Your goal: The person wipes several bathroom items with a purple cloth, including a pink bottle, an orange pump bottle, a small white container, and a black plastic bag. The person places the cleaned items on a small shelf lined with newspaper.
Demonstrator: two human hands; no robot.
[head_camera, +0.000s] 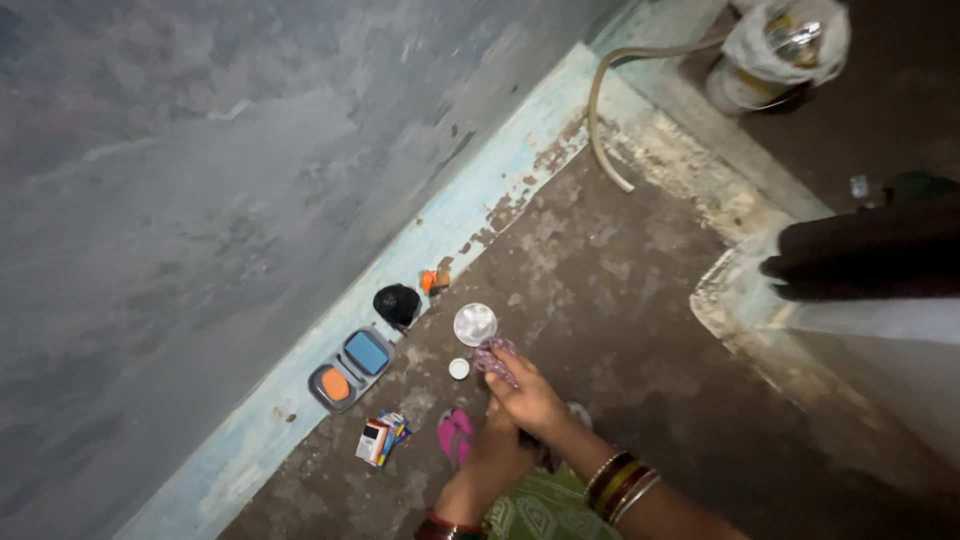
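Observation:
My right hand (533,398) reaches down to the floor and grips a purple scrubbing pad (494,357). Just beyond the pad lies a round clear lid (475,323), and a small white cap (459,368) sits to its left. My left hand (492,463) is lower, tucked under the right wrist, its fingers curled; what it holds is hidden. Bangles circle both wrists. A pink slipper (456,436) shows beside the left hand.
A grey soap tray (351,369) with a blue and an orange bar lies along the pale blue wall base. A black lump (397,303), a small orange thing (431,281), and a small carton (380,439) sit nearby. A hose (600,110), a bagged container (775,50) and a raised kerb (740,290) are at right.

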